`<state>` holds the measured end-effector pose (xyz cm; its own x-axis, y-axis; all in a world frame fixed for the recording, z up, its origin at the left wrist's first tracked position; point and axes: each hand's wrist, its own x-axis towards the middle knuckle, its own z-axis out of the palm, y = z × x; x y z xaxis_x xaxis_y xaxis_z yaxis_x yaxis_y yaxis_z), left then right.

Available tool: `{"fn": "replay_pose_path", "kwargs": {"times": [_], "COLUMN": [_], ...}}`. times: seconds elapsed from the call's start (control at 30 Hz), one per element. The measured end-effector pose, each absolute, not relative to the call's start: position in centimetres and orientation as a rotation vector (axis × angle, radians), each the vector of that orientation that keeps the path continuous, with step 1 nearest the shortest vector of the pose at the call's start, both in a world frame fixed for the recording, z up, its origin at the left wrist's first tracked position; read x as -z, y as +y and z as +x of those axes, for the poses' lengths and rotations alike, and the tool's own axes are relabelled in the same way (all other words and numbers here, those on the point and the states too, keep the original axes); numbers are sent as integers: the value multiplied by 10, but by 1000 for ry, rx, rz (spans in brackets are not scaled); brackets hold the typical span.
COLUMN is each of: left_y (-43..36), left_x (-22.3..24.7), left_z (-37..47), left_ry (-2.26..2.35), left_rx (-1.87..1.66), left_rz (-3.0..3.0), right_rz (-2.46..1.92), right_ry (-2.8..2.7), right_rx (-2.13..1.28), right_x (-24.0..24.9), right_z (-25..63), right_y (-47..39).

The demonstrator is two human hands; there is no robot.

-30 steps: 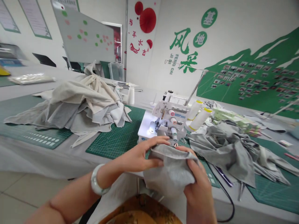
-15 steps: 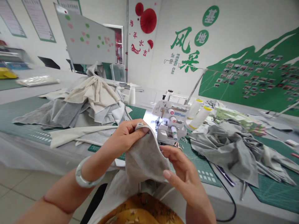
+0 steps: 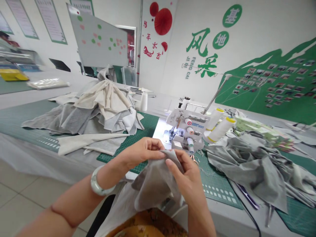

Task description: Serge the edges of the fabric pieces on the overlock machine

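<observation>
A piece of grey cloth [image 3: 154, 184] hangs from both hands, low in the middle of the head view. My left hand [image 3: 145, 152], with a pale bangle on the wrist, pinches its top edge between thumb and fingers. Close beside it, my right hand [image 3: 184, 168] is closed on the same edge, thumb towards the left hand. Just beyond the hands stands a white sewing machine [image 3: 187, 126] with its lamp lit. The lower part of the cloth hangs over my lap.
A heap of grey and cream cloth [image 3: 98, 105] lies at left on a green cutting mat [image 3: 32, 115]. More grey cloth [image 3: 251, 161] is piled at right. Thread cones [image 3: 221, 130], scissors [image 3: 194, 159] and purple-handled tweezers [image 3: 248, 197] lie near the machine. A person [image 3: 7, 41] shows far left.
My right hand has closed on the cloth's top edge beside my left hand. The cloth has turned and folded between them. The view has shifted slightly left.
</observation>
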<state>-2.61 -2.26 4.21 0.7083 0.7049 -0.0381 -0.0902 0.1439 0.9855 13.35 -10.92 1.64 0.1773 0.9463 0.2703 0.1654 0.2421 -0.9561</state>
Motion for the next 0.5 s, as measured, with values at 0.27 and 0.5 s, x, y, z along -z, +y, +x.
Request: {"fn": "replay_pose_path", "kwargs": {"times": [0.27, 0.5], "left_y": [-34, -5], "left_x": [-4, 7], "left_z": [-48, -148], "left_ry": [513, 959], "left_rx": [-290, -489], "left_rz": [1396, 1517], "right_rz": [-1247, -1183], "right_ry": [-926, -865], "right_rx": [-688, -749], "right_x": [-3, 10], "right_z": [144, 164], "right_y": [-100, -91]}}
